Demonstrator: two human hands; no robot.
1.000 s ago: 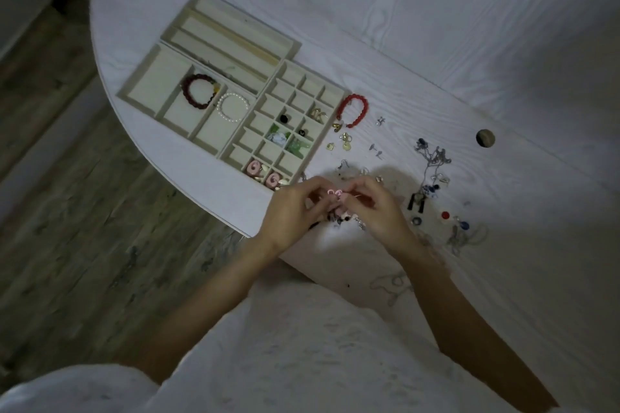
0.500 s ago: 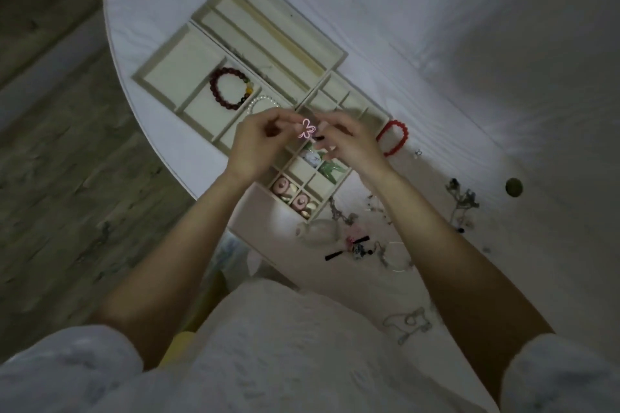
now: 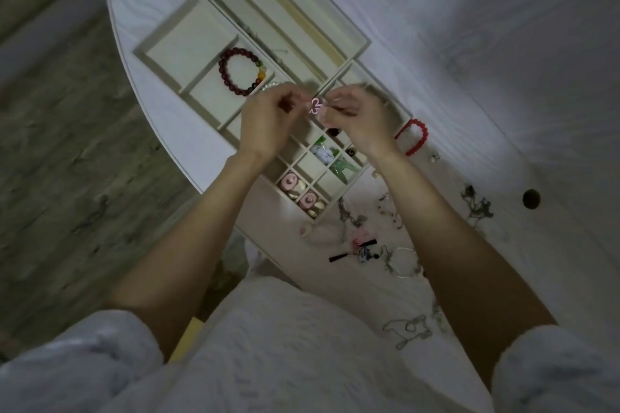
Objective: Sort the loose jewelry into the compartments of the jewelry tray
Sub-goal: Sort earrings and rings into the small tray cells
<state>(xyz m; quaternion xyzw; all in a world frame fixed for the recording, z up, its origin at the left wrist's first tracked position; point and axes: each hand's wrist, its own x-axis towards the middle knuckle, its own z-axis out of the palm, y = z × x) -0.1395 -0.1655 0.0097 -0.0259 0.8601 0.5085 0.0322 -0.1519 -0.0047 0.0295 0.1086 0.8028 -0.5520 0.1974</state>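
A: Where are the two hands?

B: Both are raised over the jewelry tray (image 3: 161, 47), above the place where its big compartments meet the grid of small ones. The left hand (image 3: 265, 124) and the right hand (image 3: 359, 121) are close together, and between them there is a small pink flower-shaped piece (image 3: 316, 106).

A: Who holds this piece?

B: The fingers of both hands are curled and meet at it. The right hand pinches it at its fingertips; the left hand also seems to pinch it, but the picture is blurred there.

A: And the tray, where does it lie?

B: Near the left, curved edge of the white table (image 3: 469, 27). A dark red bead bracelet (image 3: 241, 75) lies in one of the big compartments. A white pearl bracelet (image 3: 270, 86) is just beside it, mostly hidden by the left hand. In the small compartments at the near corner of the tray lie two pink ring-shaped pieces (image 3: 289, 180), and further in there are green pieces (image 3: 342, 166).

A: What is not sorted yet?

B: A bright red bracelet (image 3: 414, 136) lies on the table, touching the right side of the tray. Loose chains and small pieces (image 3: 365, 245) lie scattered near the front edge of the table, between the person's arms.
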